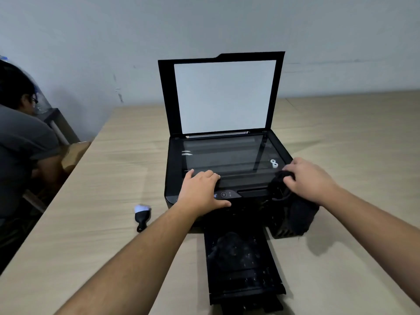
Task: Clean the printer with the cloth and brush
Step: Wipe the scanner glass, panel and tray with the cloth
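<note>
A black printer (175, 169) stands on the wooden table with its scanner lid (223, 96) raised and the glass (227, 158) bare. My left hand (201, 190) rests flat on the printer's front left edge, fingers reaching onto the glass. At the front right corner my right hand (308, 179) grips a black cloth (300, 214) that hangs down the printer's side. A small brush (142, 215) with white bristles and a black handle lies on the table left of the printer. The dusty output tray (241, 264) is pulled out toward me.
A person in a grey shirt (20, 142) bends down at the table's left edge. The table (352, 144) runs back to a grey wall behind the printer.
</note>
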The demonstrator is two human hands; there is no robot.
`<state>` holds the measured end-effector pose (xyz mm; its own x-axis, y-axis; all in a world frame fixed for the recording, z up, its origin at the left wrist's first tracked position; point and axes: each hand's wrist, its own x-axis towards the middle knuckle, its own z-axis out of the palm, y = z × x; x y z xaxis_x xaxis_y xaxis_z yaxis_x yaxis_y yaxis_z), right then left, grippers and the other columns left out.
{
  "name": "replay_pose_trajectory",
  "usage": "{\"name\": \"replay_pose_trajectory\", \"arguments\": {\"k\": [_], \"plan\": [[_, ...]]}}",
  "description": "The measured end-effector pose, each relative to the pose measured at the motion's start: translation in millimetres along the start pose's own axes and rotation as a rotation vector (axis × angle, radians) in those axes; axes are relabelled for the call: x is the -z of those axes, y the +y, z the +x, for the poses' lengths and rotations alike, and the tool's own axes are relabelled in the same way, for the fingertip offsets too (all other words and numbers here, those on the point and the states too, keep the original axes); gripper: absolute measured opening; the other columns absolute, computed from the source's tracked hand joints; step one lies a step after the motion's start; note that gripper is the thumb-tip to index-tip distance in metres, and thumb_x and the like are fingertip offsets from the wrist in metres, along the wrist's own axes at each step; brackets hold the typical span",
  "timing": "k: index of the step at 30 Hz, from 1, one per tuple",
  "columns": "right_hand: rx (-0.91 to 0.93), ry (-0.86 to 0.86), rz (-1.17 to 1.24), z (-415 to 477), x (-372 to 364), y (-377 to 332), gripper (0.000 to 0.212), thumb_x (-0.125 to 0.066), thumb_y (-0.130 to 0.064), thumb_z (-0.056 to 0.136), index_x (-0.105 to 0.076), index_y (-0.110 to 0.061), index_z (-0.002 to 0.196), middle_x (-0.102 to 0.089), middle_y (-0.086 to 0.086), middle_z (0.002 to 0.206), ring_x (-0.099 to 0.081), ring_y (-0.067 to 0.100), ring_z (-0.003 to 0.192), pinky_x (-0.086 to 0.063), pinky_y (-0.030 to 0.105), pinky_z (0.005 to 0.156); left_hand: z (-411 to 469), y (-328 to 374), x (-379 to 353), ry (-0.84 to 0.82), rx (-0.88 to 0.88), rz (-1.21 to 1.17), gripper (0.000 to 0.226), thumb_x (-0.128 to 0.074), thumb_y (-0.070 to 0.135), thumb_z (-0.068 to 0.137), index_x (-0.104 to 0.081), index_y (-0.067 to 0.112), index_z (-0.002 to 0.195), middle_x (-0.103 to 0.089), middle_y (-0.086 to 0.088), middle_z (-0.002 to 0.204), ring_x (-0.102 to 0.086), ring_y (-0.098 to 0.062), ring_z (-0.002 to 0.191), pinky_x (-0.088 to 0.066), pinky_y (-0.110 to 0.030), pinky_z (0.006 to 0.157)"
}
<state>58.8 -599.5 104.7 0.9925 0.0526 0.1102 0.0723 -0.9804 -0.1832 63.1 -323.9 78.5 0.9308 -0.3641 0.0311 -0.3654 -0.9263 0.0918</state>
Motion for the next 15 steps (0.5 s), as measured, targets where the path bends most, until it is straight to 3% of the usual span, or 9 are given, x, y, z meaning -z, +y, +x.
{"name": "replay_pose_trajectory", "arguments": {"k": [2, 6, 8, 11, 15], "plan": [[-0.041, 0.128, 0.075, -2.1, -4.4, -11.3, 0.034, -0.053, -0.017, 0.085, -0.064, -0.016, 0.118, -0.057, 0.009, 0.115, -0.052, 0.030, 0.109, -0.043, 0.034, 0.092, -0.6, 0.0, 0.2, 0.010, -0.002, -0.004, 0.083, -0.056, 0.073, 0.072, -0.042, 0.025, 0.138, -0.049, 0.009, 0.135, -0.044, -0.012, 0.129, -0.013, -0.043, 0.120], [0.318, 0.097, 0.110, -30.0, -46.6, -62.5, 0.045, -0.057, -0.012, 0.084, -0.058, -0.025, 0.126, -0.055, 0.000, 0.131, -0.049, 0.026, 0.116, -0.040, 0.038, 0.099, -0.8, -0.5, 2.2, 0.011, -0.013, 0.004, 0.081, -0.055, 0.073, 0.072, -0.043, 0.025, 0.136, -0.050, 0.008, 0.135, -0.045, -0.013, 0.129, -0.015, -0.044, 0.119], [0.352, 0.130, 0.056, -36.2, -53.3, -56.5, 0.047, -0.058, -0.010, 0.080, -0.059, -0.025, 0.124, -0.055, 0.000, 0.131, -0.051, 0.027, 0.113, -0.044, 0.040, 0.096, 0.0, -1.3, 4.2, 0.003, -0.025, 0.012, 0.081, -0.055, 0.074, 0.072, -0.044, 0.025, 0.136, -0.051, 0.008, 0.134, -0.046, -0.013, 0.128, -0.015, -0.045, 0.119], [0.164, 0.226, -0.018, -31.7, -41.9, -13.4, 0.040, -0.060, -0.004, 0.075, -0.068, -0.019, 0.111, -0.062, 0.006, 0.117, -0.054, 0.032, 0.100, -0.048, 0.041, 0.092, 0.6, -2.6, 5.4, -0.004, -0.034, 0.016, 0.080, -0.054, 0.074, 0.073, -0.045, 0.024, 0.135, -0.051, 0.007, 0.134, -0.046, -0.014, 0.128, -0.014, -0.046, 0.119], [-0.216, 0.396, 0.088, -39.7, -13.3, 37.0, 0.036, -0.051, -0.004, 0.077, -0.070, -0.015, 0.106, -0.062, 0.012, 0.113, -0.051, 0.039, 0.103, -0.037, 0.033, 0.095, 0.7, 0.3, 2.6, 0.032, -0.050, 0.029, 0.077, -0.055, 0.070, 0.074, -0.045, 0.021, 0.133, -0.048, 0.006, 0.134, -0.044, -0.016, 0.129, -0.014, -0.046, 0.118]]}}
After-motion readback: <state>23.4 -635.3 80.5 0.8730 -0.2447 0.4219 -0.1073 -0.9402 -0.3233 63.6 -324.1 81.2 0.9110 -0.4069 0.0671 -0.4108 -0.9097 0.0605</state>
